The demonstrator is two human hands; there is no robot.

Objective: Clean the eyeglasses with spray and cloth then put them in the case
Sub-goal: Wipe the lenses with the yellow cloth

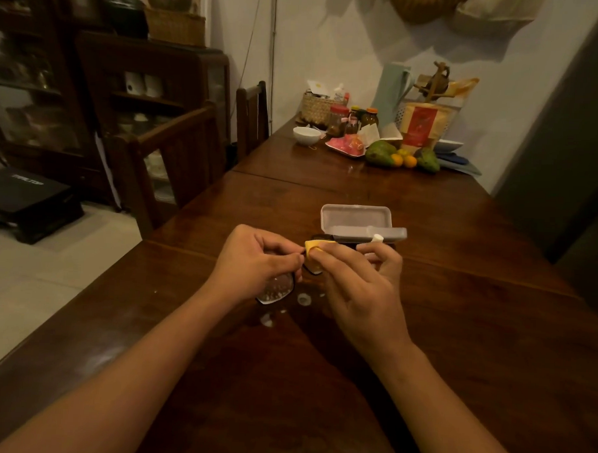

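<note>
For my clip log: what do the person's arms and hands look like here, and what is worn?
The left forearm and right forearm are bare to the frame edge, no sleeve showing. The left hand and right hand wear no visible glove, ring, watch or bracelet.

My eyeglasses (277, 288) have a black frame, and the lens looks speckled. My cloth (315, 249) is bright yellow. The case (355, 218) is a milky pale grey. My worktop (457, 299) is dark reddish-brown wood, glossy, dotted with whitish wet spots. Farther off I see green fruit (381, 154), orange citrus (410, 161), a tan woven basket (317, 108) and a pale mint jug (392, 90).
</note>
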